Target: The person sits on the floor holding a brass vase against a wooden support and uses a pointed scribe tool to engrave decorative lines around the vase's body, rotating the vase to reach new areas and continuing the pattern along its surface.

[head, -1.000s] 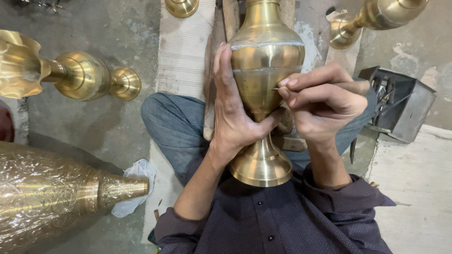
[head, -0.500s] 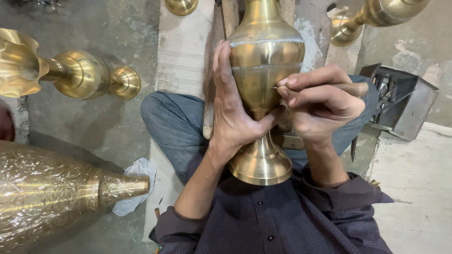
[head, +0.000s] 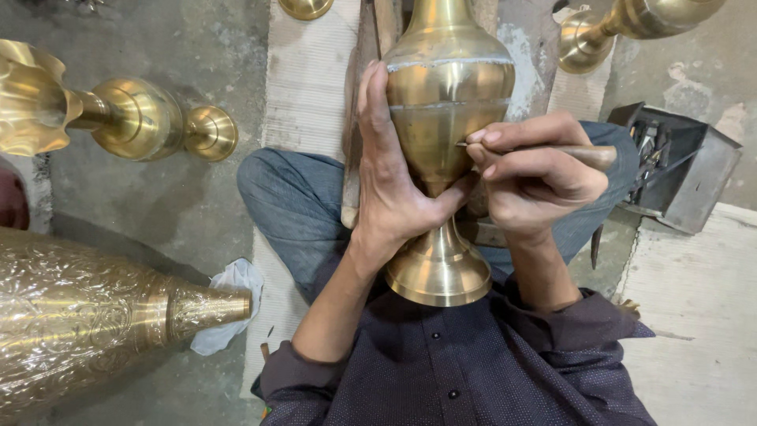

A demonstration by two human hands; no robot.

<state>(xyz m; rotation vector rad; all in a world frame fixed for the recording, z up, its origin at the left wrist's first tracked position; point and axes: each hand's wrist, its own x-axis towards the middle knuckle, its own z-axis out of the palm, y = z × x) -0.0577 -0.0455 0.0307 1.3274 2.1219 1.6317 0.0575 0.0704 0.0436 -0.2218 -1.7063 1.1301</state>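
At the far left a fluted brass piece (head: 31, 99) lies on its side on the grey floor (head: 197, 47), its stem running through a round brass bulb (head: 138, 118) to a smaller brass knob (head: 210, 132). Below it a large engraved brass vessel (head: 87, 315) lies on its side too, its narrow neck pointing right and resting against a crumpled white cloth (head: 229, 304). Next comes a pale wooden plank (head: 303, 87) under the person's jeans-clad knee (head: 292, 201). In the middle stands the plain brass vase (head: 445, 95), propped over the person's lap with its flared foot nearest the dark shirt (head: 473, 371). The left hand (head: 390, 181) is wrapped around the vase's left side, fingers stretched up the body and thumb hooked across the narrow waist. The right hand (head: 536, 173) is closed in a pinch on a thin metal tool (head: 583, 154), its tip touching the vase's body. At the right edge sits a dark metal box (head: 682, 170) of tools, with another brass piece (head: 631, 24) above it.
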